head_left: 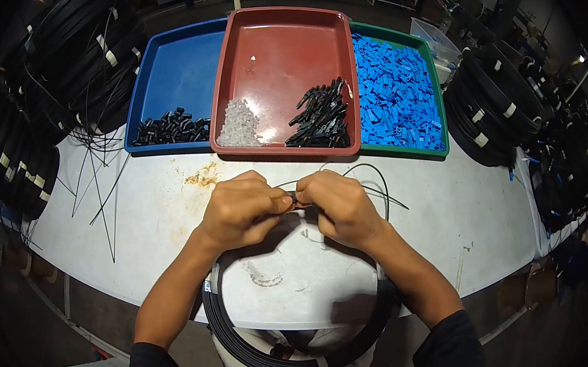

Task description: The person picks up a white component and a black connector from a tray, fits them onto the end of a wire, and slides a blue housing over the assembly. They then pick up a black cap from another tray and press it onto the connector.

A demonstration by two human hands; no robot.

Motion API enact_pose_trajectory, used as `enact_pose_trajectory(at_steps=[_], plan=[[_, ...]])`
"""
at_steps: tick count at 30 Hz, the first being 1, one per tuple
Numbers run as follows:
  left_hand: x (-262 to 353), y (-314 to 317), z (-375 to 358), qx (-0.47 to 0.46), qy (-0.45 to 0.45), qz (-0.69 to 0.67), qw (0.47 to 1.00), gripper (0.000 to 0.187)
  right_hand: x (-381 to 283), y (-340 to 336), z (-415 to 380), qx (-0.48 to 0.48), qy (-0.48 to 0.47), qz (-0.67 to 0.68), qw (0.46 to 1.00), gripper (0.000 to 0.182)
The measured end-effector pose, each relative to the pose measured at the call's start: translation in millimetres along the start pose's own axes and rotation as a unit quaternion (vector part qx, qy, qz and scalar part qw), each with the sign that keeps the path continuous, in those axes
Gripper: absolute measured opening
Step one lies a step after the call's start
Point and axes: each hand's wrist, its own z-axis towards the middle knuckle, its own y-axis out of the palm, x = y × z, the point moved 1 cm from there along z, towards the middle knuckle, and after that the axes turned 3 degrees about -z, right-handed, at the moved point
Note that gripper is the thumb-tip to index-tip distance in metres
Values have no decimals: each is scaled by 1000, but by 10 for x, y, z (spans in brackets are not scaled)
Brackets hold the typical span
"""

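My left hand (239, 208) and my right hand (342, 203) meet above the white table, fingertips pinched together. Between them is a small black part (293, 198), mostly covered by the fingers, so its exact kind cannot be made out. A thin black cable (385, 191) loops out behind my right hand, and one straight end points right. Below my wrists, a coil of black cable (245, 347) bound with light tape hangs partly over the table's near edge, against my lap.
A red tray (289, 40) holds white plastic pieces (239, 124) and black connector parts (322, 119). Left of it, a blue tray (178, 68) has black pieces; a green tray (441, 119) holds blue clips (396, 94). Cable coils (81, 60) (489, 110) stand at both sides.
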Motion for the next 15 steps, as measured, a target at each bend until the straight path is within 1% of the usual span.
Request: enact_pose_trajectory(at_steps=[1,2,4,5,6,7,8,9,10,11,12,13,14,15], plan=[[4,28,5,-8,61,69,996,15,27,22,-31,-17,67,54,996,22],[-1,27,8,-9,61,68,996,15,44,40,-50,-34,133,108,985,21],[1,27,4,-31,85,117,989,15,54,51,-41,-33,136,122,983,21],[-7,19,-5,-30,85,118,989,15,56,54,-40,-28,112,105,988,21],[-26,5,-19,-13,38,63,997,13,56,53,-37,-23,88,88,992,22],[-37,0,-33,5,-10,7,1000,12,57,52,-28,-25,88,88,992,22],[-15,10,-47,6,-11,6,1000,12,47,49,-12,-7,48,64,997,23],[-1,22,-60,16,-98,-45,994,11,38,42,2,11,7,40,999,24],[5,30,-63,25,-184,-96,978,10,36,26,5,11,7,40,999,24],[16,29,-51,27,-211,-121,970,9,30,4,2,-5,-8,11,1000,25],[5,31,-56,27,-212,-121,969,9,23,-3,-3,-20,-23,-17,999,26],[-9,31,-54,18,-164,-99,981,9,26,3,-6,-20,-23,-17,999,26],[-20,34,-40,9,-114,-77,990,8,36,9,-10,-18,-2,9,1000,25],[-15,34,-12,8,-113,-78,990,8,43,11,-16,-17,19,34,999,24]])
